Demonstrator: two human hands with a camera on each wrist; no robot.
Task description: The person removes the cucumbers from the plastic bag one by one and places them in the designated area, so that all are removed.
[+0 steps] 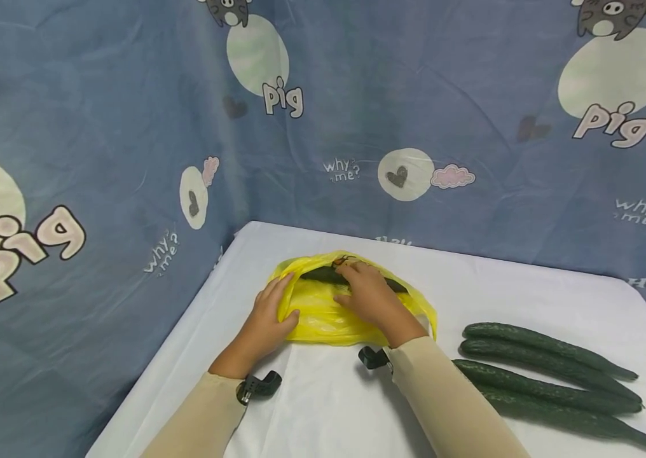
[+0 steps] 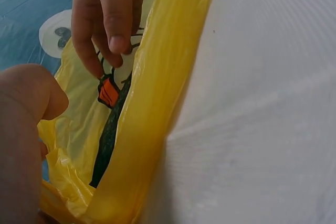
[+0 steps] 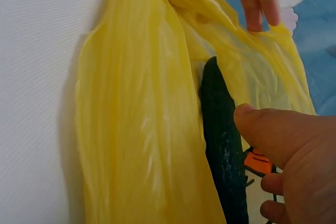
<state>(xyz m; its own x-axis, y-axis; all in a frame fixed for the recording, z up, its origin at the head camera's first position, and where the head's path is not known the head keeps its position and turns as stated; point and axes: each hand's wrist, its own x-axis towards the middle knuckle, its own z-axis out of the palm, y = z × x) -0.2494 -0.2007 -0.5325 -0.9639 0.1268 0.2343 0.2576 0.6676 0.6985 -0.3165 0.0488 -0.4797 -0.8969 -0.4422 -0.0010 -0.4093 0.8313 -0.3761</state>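
Observation:
A yellow plastic bag (image 1: 329, 324) lies on its side with its mouth spread toward me. One dark green cucumber (image 3: 223, 135) is lengthwise inside the mouth, partly covered by the near fold of plastic. My left hand (image 1: 268, 318) grips the bag's left rim, fingers over the edge and thumb on the near side. Over the cucumber, my right hand (image 1: 371, 296) reaches into the mouth with loosely bent fingers. Its thumb (image 3: 257, 121) is right at the cucumber's side in the right wrist view, the other fingers apart from it. An orange-and-black print shows on the inner plastic.
Several cucumbers (image 1: 546, 346) lie side by side on the white-covered table (image 1: 311, 407), right of the bag by my right forearm. A blue printed cloth (image 1: 311, 210) hangs behind and to the left. Each wrist wears a black camera mount (image 1: 260, 385).

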